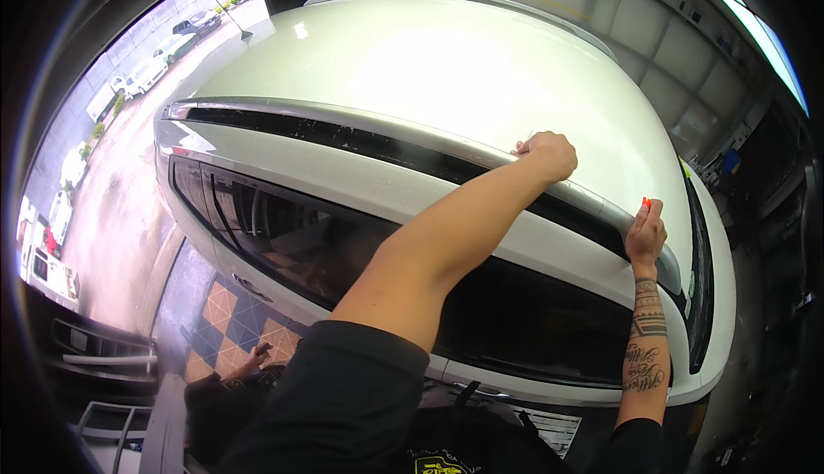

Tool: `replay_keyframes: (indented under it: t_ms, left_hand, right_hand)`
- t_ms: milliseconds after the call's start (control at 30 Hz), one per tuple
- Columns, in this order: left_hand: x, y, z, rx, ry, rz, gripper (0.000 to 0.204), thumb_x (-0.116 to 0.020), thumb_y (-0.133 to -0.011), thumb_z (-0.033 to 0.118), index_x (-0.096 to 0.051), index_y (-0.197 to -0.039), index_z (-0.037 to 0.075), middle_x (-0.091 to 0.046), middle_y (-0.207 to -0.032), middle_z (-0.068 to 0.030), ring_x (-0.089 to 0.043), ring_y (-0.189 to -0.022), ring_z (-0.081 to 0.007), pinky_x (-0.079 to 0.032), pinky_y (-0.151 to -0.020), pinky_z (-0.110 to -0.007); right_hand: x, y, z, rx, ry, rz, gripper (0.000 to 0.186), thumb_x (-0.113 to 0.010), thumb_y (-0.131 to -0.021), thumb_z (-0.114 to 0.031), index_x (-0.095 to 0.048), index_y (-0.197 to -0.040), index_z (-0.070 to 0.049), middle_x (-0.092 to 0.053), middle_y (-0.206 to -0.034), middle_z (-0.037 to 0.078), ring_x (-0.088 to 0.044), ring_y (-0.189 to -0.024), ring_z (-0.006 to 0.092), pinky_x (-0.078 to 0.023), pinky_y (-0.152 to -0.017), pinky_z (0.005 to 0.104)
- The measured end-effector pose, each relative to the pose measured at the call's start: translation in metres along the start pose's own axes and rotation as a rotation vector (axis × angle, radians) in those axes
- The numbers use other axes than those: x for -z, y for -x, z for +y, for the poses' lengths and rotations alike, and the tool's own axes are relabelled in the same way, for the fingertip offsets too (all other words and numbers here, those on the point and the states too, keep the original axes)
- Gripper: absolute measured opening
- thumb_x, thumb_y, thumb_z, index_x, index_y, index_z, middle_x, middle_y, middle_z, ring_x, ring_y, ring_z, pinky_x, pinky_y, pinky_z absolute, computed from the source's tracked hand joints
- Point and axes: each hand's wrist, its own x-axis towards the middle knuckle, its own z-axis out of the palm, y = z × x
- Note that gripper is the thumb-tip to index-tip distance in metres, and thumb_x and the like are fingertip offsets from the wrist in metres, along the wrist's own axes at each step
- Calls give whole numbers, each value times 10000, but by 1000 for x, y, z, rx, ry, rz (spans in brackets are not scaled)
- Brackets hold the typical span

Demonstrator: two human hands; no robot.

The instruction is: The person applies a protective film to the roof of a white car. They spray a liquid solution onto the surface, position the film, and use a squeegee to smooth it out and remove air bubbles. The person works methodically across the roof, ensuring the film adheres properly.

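Note:
A white car (369,54) stands below me, with a silver roof rail (455,148) over a black strip along its near side. My left hand (547,152) grips that rail with bent fingers; its fingertips are partly hidden. Farther right, near the front end of the rail, my right hand (645,238) holds a small orange object (645,202) between thumb and fingers, against the rail. The dark side windows (524,311) lie beneath my arms.
A co-worker's hand (257,356) shows low at the left above a tiled floor (223,311). Black plastic parts (103,354) lie at the lower left. An open doorway shows parked cars (176,45). A panelled wall (704,79) stands beyond the roof.

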Motion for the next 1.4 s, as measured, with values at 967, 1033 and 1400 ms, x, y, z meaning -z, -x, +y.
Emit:
replay_keyframes:
  t_ms: [967,1033,1400]
  left_hand:
    - [-6,88,-200,565,172,-114,438,-358,-875,235,-655,-1129,37,-629,-1206,-165,-585,-1129,-355,-453,-951,-451]
    - [-2,84,-173,520,188,-84,451,-365,-866,268,-656,-1105,19,-614,-1218,-192,-583,-1117,-382,-446,-959,-461]
    - [3,119,-227,766,191,36,504,-382,-859,347,-642,-1136,16,-594,-1230,-237,-566,-1150,-385,-341,-1023,-535]
  right_hand:
    - [11,-1,-3,11,-52,19,157,-450,-943,-184,-496,-919,-36,-551,-561,150,-561,-502,339,-434,-483,458]
    - [15,-5,-3,26,-71,-5,148,-460,-934,-174,-503,-908,-35,-559,-564,142,-560,-500,336,-442,-491,445]
    - [25,-8,3,114,-169,-89,105,-503,-892,-119,-509,-838,-29,-553,-589,144,-564,-506,327,-440,-482,433]
